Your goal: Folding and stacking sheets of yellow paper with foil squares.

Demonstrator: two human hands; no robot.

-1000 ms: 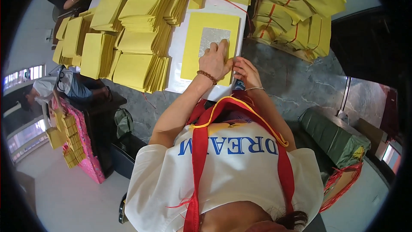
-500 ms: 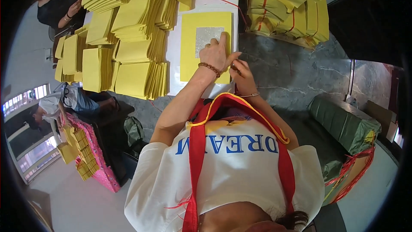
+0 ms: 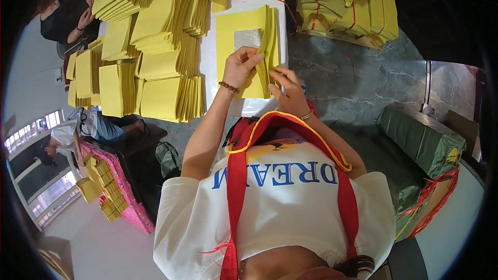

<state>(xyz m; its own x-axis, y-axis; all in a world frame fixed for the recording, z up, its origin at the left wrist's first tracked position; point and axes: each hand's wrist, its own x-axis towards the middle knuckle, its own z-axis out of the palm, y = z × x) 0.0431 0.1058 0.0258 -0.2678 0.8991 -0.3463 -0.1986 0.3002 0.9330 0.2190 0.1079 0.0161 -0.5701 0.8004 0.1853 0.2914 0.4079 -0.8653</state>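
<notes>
A stack of yellow paper sheets (image 3: 228,30) lies on the white-topped table before me, with a silvery square (image 3: 246,39) on its top sheet. The right edges of several sheets stand lifted and curled up. My left hand (image 3: 239,70), a beaded bracelet at its wrist, pinches that raised edge between thumb and fingers, covering the lower part of the square. Beside the stack's lower right edge is my right hand (image 3: 292,95). Its fingers are apart, the tips at or close to the sheet edges; whether they touch is hard to see.
Folded yellow paper bundles (image 3: 161,18) crowd the table's left side. More yellow bundles (image 3: 345,10), tied with red string, are piled at the far right. A person (image 3: 67,13) works at the far left, another (image 3: 72,129) at a pink-covered table. Green-wrapped packs (image 3: 420,137) stand right.
My left hand has moved from lying on the silvery square to pinching the sheets' right edge, which now curls upward. My right hand's fingers have spread beside that edge.
</notes>
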